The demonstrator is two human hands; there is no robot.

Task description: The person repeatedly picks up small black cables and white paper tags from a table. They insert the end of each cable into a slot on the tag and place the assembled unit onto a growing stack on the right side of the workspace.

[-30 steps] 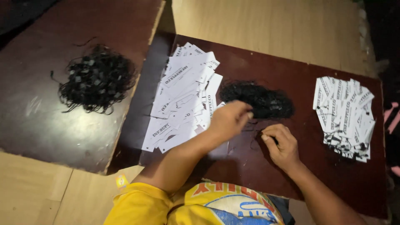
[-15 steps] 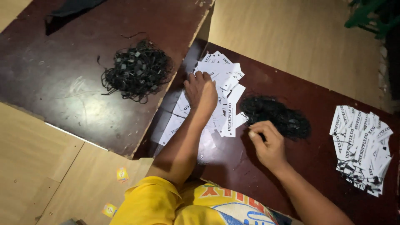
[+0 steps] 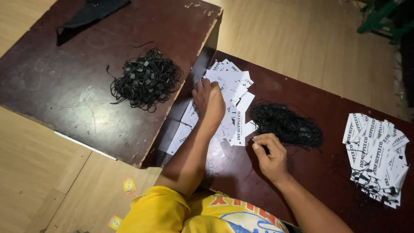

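Left hand: we see the left hand (image 3: pixel 210 100) lying palm down on the loose heap of white paper tags (image 3: pixel 228 101), its fingers (image 3: pixel 202 88) spread flat over the cards and gripping none that we can make out
Right hand: the right hand (image 3: pixel 269 156) rests on the dark tabletop (image 3: pixel 310 99) just below a black tangle, fingers curled inward with thumb and forefinger pinched together; whether a cord sits between them we cannot tell
White tags: the heap fans across the near-left end of the lower tabletop, partly tucked against the edge of the higher board
Black cords, centre: a loose mound of black string loops (image 3: pixel 285 125) lies just right of the tag heap, close to the right hand
Finished pile: a stack of white tags with black cords attached (image 3: pixel 377 155) sits well apart at the far right of the tabletop
Upper board: on the raised brown board (image 3: pixel 64 95) at left we note a second bundle of black cords with small clasps (image 3: pixel 145 80) and a dark cloth (image 3: pixel 92 13) at its far edge
Floor: pale wooden floor (image 3: pixel 39 172) shows around the boards, with small yellow scraps (image 3: pixel 129 185) near the person's yellow shirt (image 3: pixel 159 211)
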